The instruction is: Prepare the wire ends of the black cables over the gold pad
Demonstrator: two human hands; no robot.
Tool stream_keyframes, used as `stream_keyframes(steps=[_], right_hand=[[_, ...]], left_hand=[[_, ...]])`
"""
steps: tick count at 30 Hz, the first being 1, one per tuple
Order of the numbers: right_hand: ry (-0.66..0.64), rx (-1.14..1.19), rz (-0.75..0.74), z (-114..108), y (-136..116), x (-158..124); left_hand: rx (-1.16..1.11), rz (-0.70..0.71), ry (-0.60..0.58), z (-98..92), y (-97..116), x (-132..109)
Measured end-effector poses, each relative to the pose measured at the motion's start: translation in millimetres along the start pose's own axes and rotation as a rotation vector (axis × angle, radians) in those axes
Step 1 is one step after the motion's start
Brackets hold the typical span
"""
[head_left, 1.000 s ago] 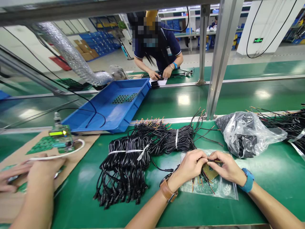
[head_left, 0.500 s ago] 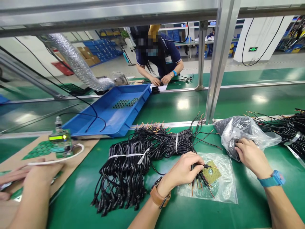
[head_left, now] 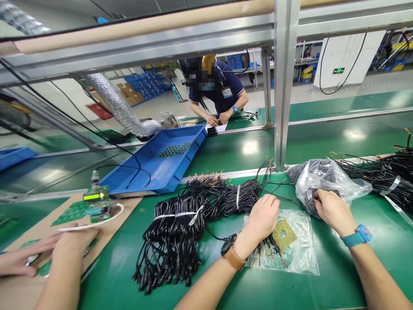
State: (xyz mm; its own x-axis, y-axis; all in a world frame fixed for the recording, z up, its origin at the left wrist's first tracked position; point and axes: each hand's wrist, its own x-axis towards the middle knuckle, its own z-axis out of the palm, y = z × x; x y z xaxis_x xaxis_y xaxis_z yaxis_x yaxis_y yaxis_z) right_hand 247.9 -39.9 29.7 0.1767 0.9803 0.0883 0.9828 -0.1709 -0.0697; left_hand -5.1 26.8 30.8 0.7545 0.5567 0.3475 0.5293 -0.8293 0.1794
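Observation:
My left hand (head_left: 265, 215), with a watch on a brown strap, is closed above several short cable ends (head_left: 269, 249) with coloured wire tips. Its curled fingers hide whatever they may hold. Under those wires lie a flat clear plastic bag (head_left: 306, 258) and a square yellowish board (head_left: 284, 234) with a round hole. My right hand (head_left: 332, 211), wearing a blue wristband, has its bent fingertips at the mouth of a clear plastic bag of dark small parts (head_left: 319, 172); what they pinch cannot be made out. Tied bundles of black cables (head_left: 180, 228) lie left of my left hand.
A co-worker's hands (head_left: 64, 247) work at the left beside a circuit board with a lit display (head_left: 93, 196). Behind is a blue tray (head_left: 151, 172) with green boards. Another person (head_left: 219, 94) works across the bench. A metal post (head_left: 281, 86) rises ahead; more cables (head_left: 380, 172) lie right.
My left hand has turned and curled over; the black connector it pinched is no longer visible. The right hand stays at the bag. The whole view has shifted a little.

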Motion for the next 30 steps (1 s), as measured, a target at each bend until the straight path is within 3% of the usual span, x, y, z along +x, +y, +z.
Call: stream_keyframes(steps=[5, 9, 14, 20, 23, 30], right_hand=[[-0.009, 0.039, 0.050, 2, -3, 1], [0.066, 0.167, 0.004, 9, 4, 2], [0.211, 0.686, -0.088, -2, 12, -2], [0.081, 1.148, -0.143, -17, -9, -16], [0.036, 1.160, -0.236, -12, -24, -19], [-0.062, 0.874, -0.418, 6, -44, -19]], left_hand=[[0.218, 0.085, -0.156, 22.2, -3, 38], [0.135, 0.107, -0.192, 27.0, -13, 46], [-0.184, 0.047, -0.050, 8.2, -24, 16], [-0.282, 0.030, -0.023, 4.0, -15, -23], [-0.276, 0.082, -0.060, 7.2, -11, -31], [-0.082, 0.080, -0.161, 8.4, -4, -32]])
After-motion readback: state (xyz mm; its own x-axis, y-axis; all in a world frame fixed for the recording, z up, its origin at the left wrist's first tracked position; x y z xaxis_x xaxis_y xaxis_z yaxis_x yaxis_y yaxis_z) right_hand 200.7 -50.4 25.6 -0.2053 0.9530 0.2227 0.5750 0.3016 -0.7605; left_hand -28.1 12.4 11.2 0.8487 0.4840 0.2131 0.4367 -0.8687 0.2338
